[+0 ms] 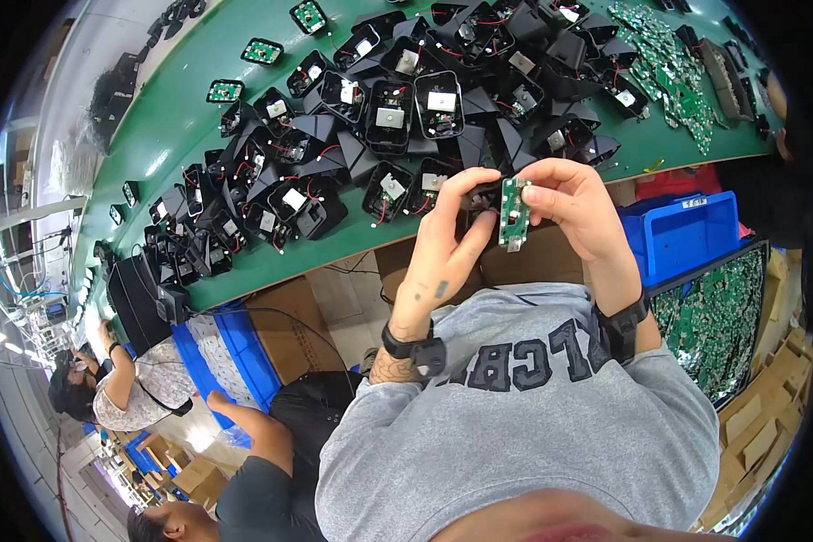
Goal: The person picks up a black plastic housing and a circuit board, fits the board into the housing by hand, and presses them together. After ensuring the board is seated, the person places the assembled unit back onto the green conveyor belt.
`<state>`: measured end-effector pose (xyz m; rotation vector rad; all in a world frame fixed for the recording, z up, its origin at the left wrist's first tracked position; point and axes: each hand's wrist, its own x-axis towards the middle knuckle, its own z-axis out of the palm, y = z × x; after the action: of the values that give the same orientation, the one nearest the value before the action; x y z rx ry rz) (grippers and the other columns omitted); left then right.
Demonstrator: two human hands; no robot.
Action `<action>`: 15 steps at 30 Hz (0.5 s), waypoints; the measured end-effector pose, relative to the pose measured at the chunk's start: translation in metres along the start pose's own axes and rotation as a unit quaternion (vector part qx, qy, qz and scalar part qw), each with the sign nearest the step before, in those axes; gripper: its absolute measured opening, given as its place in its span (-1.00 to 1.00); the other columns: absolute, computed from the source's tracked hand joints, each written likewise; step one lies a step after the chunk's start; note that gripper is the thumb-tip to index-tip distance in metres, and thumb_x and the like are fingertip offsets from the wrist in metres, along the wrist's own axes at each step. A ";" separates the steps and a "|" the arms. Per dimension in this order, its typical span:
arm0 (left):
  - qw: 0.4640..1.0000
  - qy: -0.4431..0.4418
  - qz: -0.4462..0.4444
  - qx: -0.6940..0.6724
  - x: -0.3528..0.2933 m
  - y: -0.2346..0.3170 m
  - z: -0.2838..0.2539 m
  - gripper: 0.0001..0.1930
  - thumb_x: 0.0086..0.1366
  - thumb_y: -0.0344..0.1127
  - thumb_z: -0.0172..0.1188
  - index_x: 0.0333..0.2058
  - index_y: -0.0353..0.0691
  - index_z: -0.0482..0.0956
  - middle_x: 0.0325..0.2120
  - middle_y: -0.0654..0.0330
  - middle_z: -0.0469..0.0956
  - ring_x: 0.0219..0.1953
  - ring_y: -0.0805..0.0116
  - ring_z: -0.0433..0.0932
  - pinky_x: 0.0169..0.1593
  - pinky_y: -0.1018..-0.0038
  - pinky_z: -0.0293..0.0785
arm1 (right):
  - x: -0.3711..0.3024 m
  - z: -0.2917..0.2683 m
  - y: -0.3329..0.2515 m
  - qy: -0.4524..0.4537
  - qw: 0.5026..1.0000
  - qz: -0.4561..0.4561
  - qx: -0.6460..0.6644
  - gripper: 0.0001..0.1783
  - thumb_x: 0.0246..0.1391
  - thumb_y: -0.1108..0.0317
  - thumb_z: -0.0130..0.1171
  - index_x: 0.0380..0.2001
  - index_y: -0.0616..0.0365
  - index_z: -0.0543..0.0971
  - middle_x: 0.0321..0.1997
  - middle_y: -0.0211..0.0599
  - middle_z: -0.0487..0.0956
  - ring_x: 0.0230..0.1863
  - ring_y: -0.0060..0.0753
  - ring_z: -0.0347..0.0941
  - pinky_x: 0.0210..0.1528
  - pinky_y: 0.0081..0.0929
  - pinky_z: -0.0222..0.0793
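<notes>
In front of my chest, near the table's front edge, my right hand [580, 206] pinches a small green circuit board [512, 230] between thumb and fingers. The board is upright, with a metal connector at its lower end. Close beside it, my left hand [444, 246] is curled round a dark part [481, 200], which looks like a black plastic housing. Fingers and the board hide much of that part. Whether board and housing touch, I cannot tell. Beyond my hands lie many open black housings [390, 117] with pale blocks and red wires inside.
The green table [181, 90] carries a heap of green boards [673, 77] at the back right. Beside my right arm are a blue bin [691, 230] and a tray of boards [718, 316]. Cardboard boxes [289, 316] stand below the table. Two people work at the left.
</notes>
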<state>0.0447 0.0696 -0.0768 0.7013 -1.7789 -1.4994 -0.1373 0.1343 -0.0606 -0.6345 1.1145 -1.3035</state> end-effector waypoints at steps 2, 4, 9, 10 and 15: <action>1.000 0.010 -0.024 -0.004 0.001 0.002 0.006 -0.55 0.26 -0.53 -0.01 0.14 -0.17 0.31 -0.28 0.18 0.50 -0.33 0.42 0.48 -0.18 0.59 0.39 | -0.003 0.008 -0.002 0.030 0.999 -0.035 -0.025 -0.75 -0.02 0.53 0.26 -0.20 0.28 0.55 -0.34 -0.36 0.59 -0.37 -0.62 0.50 -0.31 -0.69 0.44; 0.989 -0.010 -0.140 -0.035 0.001 0.020 0.005 -0.43 0.28 -0.53 -0.08 0.28 -0.07 0.18 -0.36 0.22 0.49 -0.48 0.56 0.40 -0.39 0.63 0.38 | -0.007 0.020 -0.007 0.087 0.987 -0.095 -0.096 -0.68 -0.13 0.62 0.32 -0.23 0.29 0.55 -0.35 -0.33 0.59 -0.32 -0.60 0.52 -0.23 -0.67 0.46; 0.981 0.000 -0.142 -0.135 0.001 0.017 0.012 -0.36 0.28 -0.47 -0.20 0.35 0.00 -0.01 -0.37 0.31 0.47 -0.53 0.62 0.34 -0.50 0.65 0.32 | -0.012 0.027 -0.010 0.111 0.976 -0.101 -0.160 -0.73 -0.13 0.64 0.31 -0.29 0.30 0.54 -0.35 -0.31 0.59 -0.32 -0.58 0.54 -0.23 -0.68 0.47; 0.973 -0.002 -0.155 -0.168 0.002 0.022 0.012 -0.34 0.25 -0.47 -0.19 0.35 -0.02 -0.02 -0.34 0.30 0.46 -0.51 0.62 0.34 -0.49 0.65 0.32 | -0.012 0.028 -0.010 0.117 0.972 -0.109 -0.172 -0.75 -0.13 0.65 0.30 -0.31 0.30 0.54 -0.35 -0.30 0.59 -0.33 -0.58 0.55 -0.24 -0.69 0.47; 0.922 -0.050 -0.135 -0.359 -0.003 0.008 0.009 -0.24 0.14 -0.49 -0.15 0.36 -0.09 -0.08 -0.20 0.26 0.44 -0.40 0.62 0.37 -0.38 0.67 0.34 | -0.009 0.030 -0.012 0.120 0.973 -0.115 -0.162 -0.76 -0.13 0.64 0.30 -0.31 0.31 0.54 -0.36 -0.32 0.59 -0.33 -0.58 0.55 -0.25 -0.69 0.47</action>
<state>0.0398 0.0784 -0.0697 0.4981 -1.0744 -2.2250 -0.1144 0.1339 -0.0362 -0.8836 1.5066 -1.4346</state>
